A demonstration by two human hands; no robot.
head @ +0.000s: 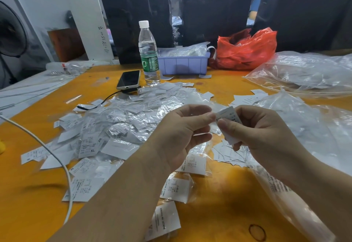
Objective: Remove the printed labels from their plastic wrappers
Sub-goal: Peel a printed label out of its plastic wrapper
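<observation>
Printed label (229, 117) between left grip (187, 127) and right grip (253, 127).

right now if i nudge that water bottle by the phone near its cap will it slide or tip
The water bottle would probably tip rather than slide: it stands tall and narrow on a small base. It looks mostly full, so it is likely fairly heavy and would fall hard toward the phone or the purple bin beside it. Its round body would probably roll once down.

Place: garment-packing workroom
Evidence: wrapped size labels (114, 127) heaped on orange worktable (219, 213); lilac parts bin (183, 64); clear polybags (308, 70)
</observation>
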